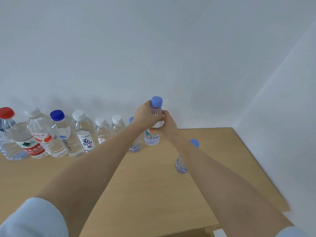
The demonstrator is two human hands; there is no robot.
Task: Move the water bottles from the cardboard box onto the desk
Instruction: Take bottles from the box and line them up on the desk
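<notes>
A small water bottle with a light blue cap [153, 137] stands on the wooden desk [153, 185] near the back wall. My left hand [147, 115] grips its neck just under the cap, and my right hand [166, 124] grips its shoulder from the right. A second light-blue-capped bottle [135, 146] stands just left of it, partly behind my left forearm. A third one [182, 165] stands nearer me, half hidden behind my right forearm. The cardboard box is out of view.
A row of several larger bottles lines the back wall on the left: a red-capped one [7, 134], a dark-blue-capped one [64, 134] and white-capped ones [83, 132]. The white side wall [282, 117] meets the desk's right edge.
</notes>
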